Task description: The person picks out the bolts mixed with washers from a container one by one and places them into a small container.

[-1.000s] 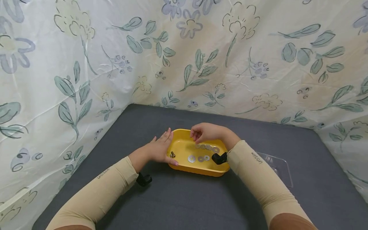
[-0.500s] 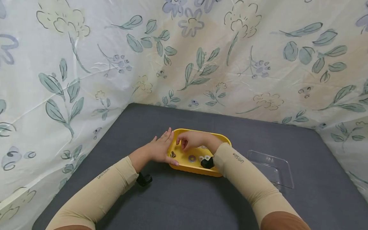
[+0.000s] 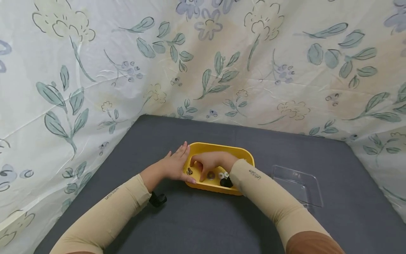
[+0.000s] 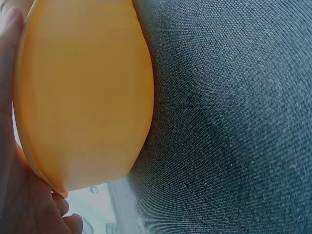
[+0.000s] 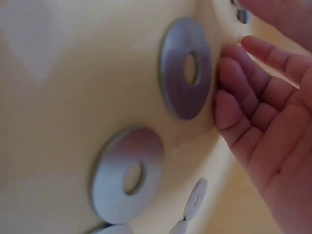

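Observation:
A yellow plastic tray stands on the dark cloth. My left hand rests on its left end, fingers spread over the rim and thumb at the front edge; the left wrist view shows the tray's outer wall beside the hand. Inside the tray is my right hand, its thumb and index finger apart around a gap. Small metal screws lie just left of that gap. Flat metal washers lie on the tray floor near the palm; up close, one large washer sits beside the lower fingers. Nothing shows in either hand.
A clear plastic box or lid lies on the cloth right of the tray. Floral fabric hangs behind and at both sides. Black wrist straps hang under the sleeves.
My right hand has moved left and down inside the tray, from above the far row of washers to beside the screws, and its thumb and index finger have parted. The left hand stays.

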A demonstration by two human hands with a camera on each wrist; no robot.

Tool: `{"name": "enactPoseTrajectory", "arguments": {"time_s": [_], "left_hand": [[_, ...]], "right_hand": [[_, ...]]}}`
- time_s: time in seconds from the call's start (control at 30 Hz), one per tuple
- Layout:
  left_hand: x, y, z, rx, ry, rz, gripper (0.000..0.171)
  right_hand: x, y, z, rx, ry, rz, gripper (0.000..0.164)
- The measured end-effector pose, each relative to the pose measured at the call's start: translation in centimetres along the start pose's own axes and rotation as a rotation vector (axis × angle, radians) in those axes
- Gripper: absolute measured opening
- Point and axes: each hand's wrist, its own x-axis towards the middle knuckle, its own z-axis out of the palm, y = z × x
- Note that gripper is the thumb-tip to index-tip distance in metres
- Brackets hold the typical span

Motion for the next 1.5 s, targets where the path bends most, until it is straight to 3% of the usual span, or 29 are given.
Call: {"name": "enactPoseTrajectory", "arguments": {"time_s": [0.4,0.8,1.5], "left_hand": [[-0.3,-0.3,0.1,-0.031,0.012,0.020,0.126],[0.0,0.1,0.4,-0.043,0.017,0.015,0.128],[0.5,0.1,-0.1,-0.032,-0.013,0.000,0.133]], "right_hand": [[1.4,-1.0,1.1,-0.094,0.034,-0.063,0.060],[1.6,-0.7,1.5,-0.060,0.083,-0.113,0.039],[2.2,0.4,1.3,-0.041,0.134,-0.130,0.023]]}}
